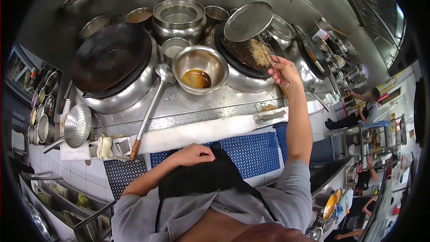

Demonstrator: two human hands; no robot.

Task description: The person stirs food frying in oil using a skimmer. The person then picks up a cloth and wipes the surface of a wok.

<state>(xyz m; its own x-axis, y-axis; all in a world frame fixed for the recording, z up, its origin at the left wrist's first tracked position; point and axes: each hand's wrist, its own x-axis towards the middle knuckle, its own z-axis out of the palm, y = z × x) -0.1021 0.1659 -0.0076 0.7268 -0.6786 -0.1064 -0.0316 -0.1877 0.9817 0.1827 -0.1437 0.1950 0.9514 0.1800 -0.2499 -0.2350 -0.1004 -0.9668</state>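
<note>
Right grip [283,69]'s clamped on a thin wire tool [268,53], upper right of centre, right by some pale food [257,54] in the wok [239,50]. Left grip [196,155]'s loosely curled at the apron [197,181], lower middle, can't tell if it's got anything. Bowl [218,66] of brown liquid [195,79] sits mid-frame on the bench [181,103].
</note>
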